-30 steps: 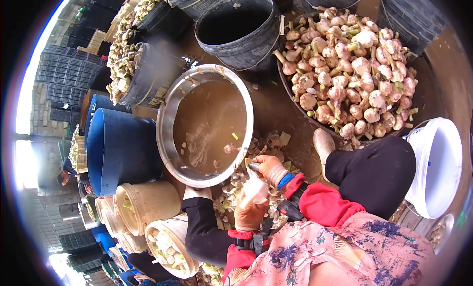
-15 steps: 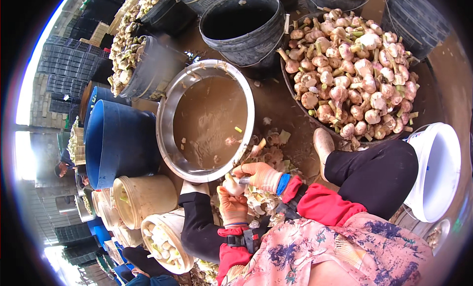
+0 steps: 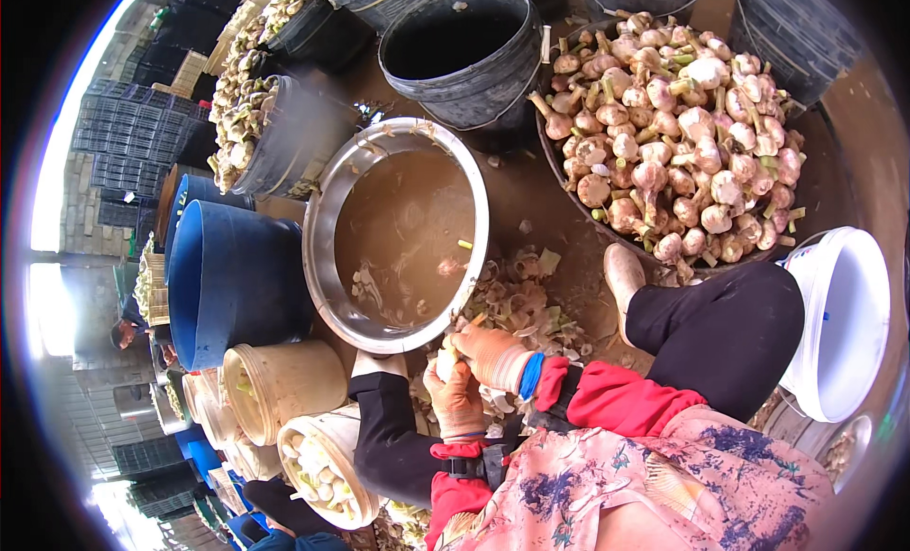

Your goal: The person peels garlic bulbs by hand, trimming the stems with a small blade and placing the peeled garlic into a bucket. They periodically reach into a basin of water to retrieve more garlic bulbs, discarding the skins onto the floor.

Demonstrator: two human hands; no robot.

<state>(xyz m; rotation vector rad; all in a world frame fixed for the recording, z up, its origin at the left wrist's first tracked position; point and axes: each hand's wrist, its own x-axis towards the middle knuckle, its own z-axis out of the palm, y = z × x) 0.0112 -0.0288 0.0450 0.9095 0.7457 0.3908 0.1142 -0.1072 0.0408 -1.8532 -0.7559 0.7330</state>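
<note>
My left hand (image 3: 456, 401), in an orange glove, is closed around a pale, peeled-looking garlic bulb (image 3: 445, 364) just below the near rim of a steel basin (image 3: 379, 342). Pressed up against the bulb is my right hand (image 3: 495, 358), also gloved, with its fingers curled. It grips a small knife, which the fingers now hide; a bit of its metal showed a moment ago. Muddy brown water fills the basin, with skins and a green stem piece (image 3: 464, 244) floating in it. Garlic peelings (image 3: 526, 309) lie on the ground beyond my right hand.
A wide tub heaped with unpeeled garlic (image 3: 678, 143) stands far right. Black (image 3: 460, 86) and blue buckets (image 3: 242, 285) flank the basin. Peeled garlic fills a cream bucket (image 3: 322, 470) by my left leg; a white bucket (image 3: 839, 323) stands right. Another person (image 3: 294, 537) shows lower left.
My right hand has turned and closed in over the bulb, hiding the knife's metal. A pale clump of skins now floats in the basin's near left part. The view has shifted slightly.
</note>
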